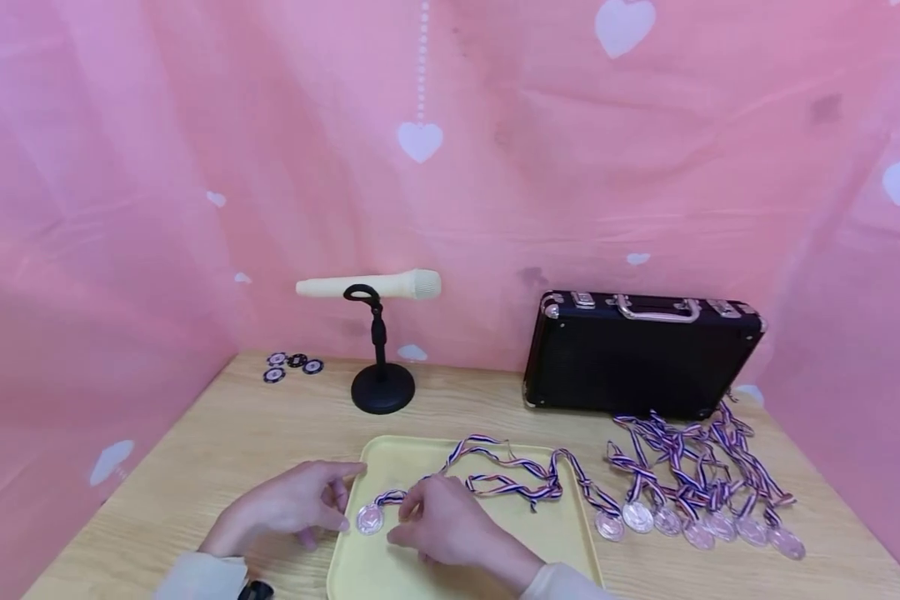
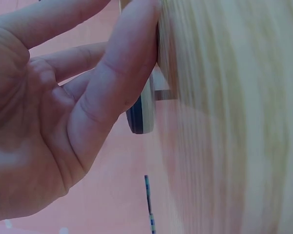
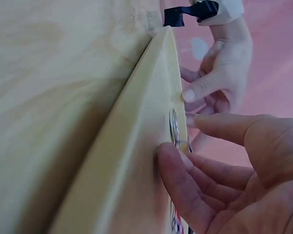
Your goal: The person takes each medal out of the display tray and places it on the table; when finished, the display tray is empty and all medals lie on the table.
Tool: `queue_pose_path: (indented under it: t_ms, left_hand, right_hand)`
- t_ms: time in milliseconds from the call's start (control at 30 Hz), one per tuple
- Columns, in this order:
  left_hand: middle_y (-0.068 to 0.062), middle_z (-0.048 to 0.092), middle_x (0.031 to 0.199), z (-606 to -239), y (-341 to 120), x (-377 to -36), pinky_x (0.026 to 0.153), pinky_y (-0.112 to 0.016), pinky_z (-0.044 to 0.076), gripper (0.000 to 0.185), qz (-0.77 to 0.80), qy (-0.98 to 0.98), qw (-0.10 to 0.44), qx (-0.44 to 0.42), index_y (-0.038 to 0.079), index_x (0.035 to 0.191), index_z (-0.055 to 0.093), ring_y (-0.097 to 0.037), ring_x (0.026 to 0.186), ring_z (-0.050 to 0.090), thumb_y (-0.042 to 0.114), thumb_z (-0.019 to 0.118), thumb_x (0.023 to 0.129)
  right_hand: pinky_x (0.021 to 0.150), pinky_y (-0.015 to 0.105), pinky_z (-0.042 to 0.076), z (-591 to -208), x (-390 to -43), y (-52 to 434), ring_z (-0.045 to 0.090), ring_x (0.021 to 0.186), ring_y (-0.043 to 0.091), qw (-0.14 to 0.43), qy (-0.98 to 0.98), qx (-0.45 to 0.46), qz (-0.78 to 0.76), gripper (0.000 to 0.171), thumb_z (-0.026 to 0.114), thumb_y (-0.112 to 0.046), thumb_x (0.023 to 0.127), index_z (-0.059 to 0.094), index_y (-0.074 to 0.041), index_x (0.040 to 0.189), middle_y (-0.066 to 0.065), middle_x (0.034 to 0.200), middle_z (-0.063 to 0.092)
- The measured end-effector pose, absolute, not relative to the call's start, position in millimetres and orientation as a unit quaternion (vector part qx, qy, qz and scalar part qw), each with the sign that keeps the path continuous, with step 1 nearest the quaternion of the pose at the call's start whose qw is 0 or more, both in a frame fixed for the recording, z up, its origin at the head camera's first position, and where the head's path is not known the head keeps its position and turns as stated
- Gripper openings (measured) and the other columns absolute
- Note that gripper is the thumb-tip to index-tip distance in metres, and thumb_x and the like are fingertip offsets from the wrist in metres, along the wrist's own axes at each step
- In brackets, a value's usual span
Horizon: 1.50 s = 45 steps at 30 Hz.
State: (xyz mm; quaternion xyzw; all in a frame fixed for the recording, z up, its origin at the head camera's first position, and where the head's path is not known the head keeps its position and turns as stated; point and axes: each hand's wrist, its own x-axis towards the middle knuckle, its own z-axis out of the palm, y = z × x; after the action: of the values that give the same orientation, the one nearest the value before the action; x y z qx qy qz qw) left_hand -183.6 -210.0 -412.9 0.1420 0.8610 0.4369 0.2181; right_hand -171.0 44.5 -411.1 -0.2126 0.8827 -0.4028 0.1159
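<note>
The left hand's (image 1: 288, 504) fingers lie loosely bent and a little spread, their tips touching or just beside the near-left rim of the yellow tray (image 1: 495, 533), right next to the medal (image 1: 370, 518) lying flat just inside that corner; whether any finger pinches the disc I cannot tell, though the left wrist view shows a fingertip pressed down beside a striped strip. The right hand (image 1: 450, 523) rests on the tray floor just right of the medal, fingers curled loosely toward the ribbon (image 1: 510, 479), tips on or near the strap where it leaves the disc. So the medal sits between the two hands, about equally close to both, and its ribbon runs away rightward and toward the tray's far edge. Beyond the tray's right rim lies a row of more medals (image 1: 705, 525); behind them stands a black case (image 1: 645, 354), and behind the tray's left end a microphone (image 1: 371, 286) on its stand.
</note>
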Motion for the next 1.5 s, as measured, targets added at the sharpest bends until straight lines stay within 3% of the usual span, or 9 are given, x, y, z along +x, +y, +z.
queue_pose_path:
  t_ms: [167, 300, 600, 733, 833, 967, 1133, 1300, 1500]
  left_hand:
    - [-0.008, 0.059, 0.095, -408, -200, -189, 0.048, -0.035, 0.06, 0.078, 0.429, 0.864, 0.232, 0.121, -0.001, 0.156, 0.047, -0.019, 0.059, 0.056, -0.001, 0.082, 0.086]
    - [-0.008, 0.059, 0.095, -408, -198, -189, 0.048, -0.034, 0.06, 0.078, 0.43, 0.862, 0.24, 0.118, 0.0, 0.156, 0.048, -0.018, 0.061, 0.057, -0.001, 0.082, 0.086]
    - [-0.008, 0.059, 0.093, -415, -206, -182, 0.047, -0.036, 0.059, 0.079, 0.435, 0.86, 0.233, 0.128, -0.005, 0.155, 0.046, -0.019, 0.061, 0.055, -0.002, 0.082, 0.085]
    - [-0.007, 0.059, 0.093, -419, -209, -179, 0.047, -0.037, 0.059, 0.079, 0.436, 0.859, 0.234, 0.131, -0.006, 0.155, 0.046, -0.02, 0.062, 0.055, -0.001, 0.083, 0.085]
    - [-0.007, 0.059, 0.092, -420, -208, -180, 0.047, -0.037, 0.059, 0.078, 0.438, 0.857, 0.234, 0.136, -0.007, 0.154, 0.046, -0.02, 0.062, 0.056, -0.001, 0.083, 0.085]
    - [-0.008, 0.059, 0.091, -419, -205, -182, 0.046, -0.036, 0.059, 0.078, 0.442, 0.854, 0.233, 0.148, -0.009, 0.153, 0.045, -0.02, 0.064, 0.059, -0.002, 0.082, 0.085]
    - [-0.008, 0.058, 0.091, -420, -204, -183, 0.046, -0.037, 0.059, 0.078, 0.445, 0.852, 0.228, 0.156, -0.01, 0.154, 0.044, -0.02, 0.065, 0.059, -0.003, 0.082, 0.086]
    - [-0.007, 0.058, 0.091, -419, -203, -183, 0.046, -0.036, 0.059, 0.079, 0.446, 0.851, 0.23, 0.155, -0.009, 0.154, 0.044, -0.019, 0.065, 0.057, -0.002, 0.082, 0.086]
    - [-0.007, 0.058, 0.091, -414, -205, -184, 0.047, -0.037, 0.059, 0.079, 0.44, 0.856, 0.225, 0.151, -0.008, 0.154, 0.045, -0.019, 0.063, 0.055, -0.002, 0.083, 0.086]
  right_hand:
    - [0.056, 0.02, 0.04, -416, -180, 29, 0.047, 0.058, 0.005, 0.048, 0.909, -0.216, -0.353, 0.028, 0.092, -0.028, 0.076, 0.071, -0.013, 0.068, -0.011, 0.063, 0.058]
    - [0.06, 0.021, 0.04, -422, -183, 24, 0.049, 0.064, 0.008, 0.05, 0.913, -0.188, -0.358, 0.034, 0.094, -0.033, 0.076, 0.066, -0.016, 0.069, -0.01, 0.066, 0.057]
    - [0.053, 0.026, 0.037, -426, -182, 3, 0.048, 0.063, 0.013, 0.078, 0.936, -0.172, -0.298, 0.04, 0.091, -0.04, 0.075, 0.057, -0.019, 0.07, -0.009, 0.065, 0.054]
    - [0.054, 0.026, 0.038, -428, -181, -4, 0.049, 0.065, 0.014, 0.101, 0.931, -0.17, -0.308, 0.037, 0.091, -0.033, 0.075, 0.058, -0.017, 0.072, -0.008, 0.069, 0.056]
    - [0.048, 0.022, 0.041, -428, -181, -1, 0.051, 0.054, 0.009, 0.129, 0.913, -0.16, -0.352, 0.036, 0.093, -0.022, 0.075, 0.058, -0.015, 0.074, -0.005, 0.067, 0.058]
    - [0.035, 0.02, 0.041, -428, -181, 8, 0.047, 0.035, 0.005, 0.158, 0.887, -0.163, -0.403, 0.036, 0.091, -0.008, 0.078, 0.056, -0.012, 0.069, -0.003, 0.055, 0.057]
    - [0.035, 0.022, 0.048, -427, -179, 26, 0.051, 0.036, 0.006, 0.202, 0.844, -0.174, -0.465, 0.034, 0.084, -0.001, 0.084, 0.056, -0.011, 0.067, -0.002, 0.047, 0.053]
    - [0.038, 0.027, 0.053, -421, -180, 48, 0.057, 0.04, 0.011, 0.245, 0.788, -0.152, -0.543, 0.026, 0.081, 0.004, 0.085, 0.06, -0.007, 0.075, 0.005, 0.057, 0.062]
    - [0.042, 0.027, 0.056, -414, -187, 66, 0.06, 0.045, 0.012, 0.232, 0.764, -0.147, -0.584, 0.015, 0.079, 0.004, 0.086, 0.067, -0.002, 0.091, 0.005, 0.07, 0.069]
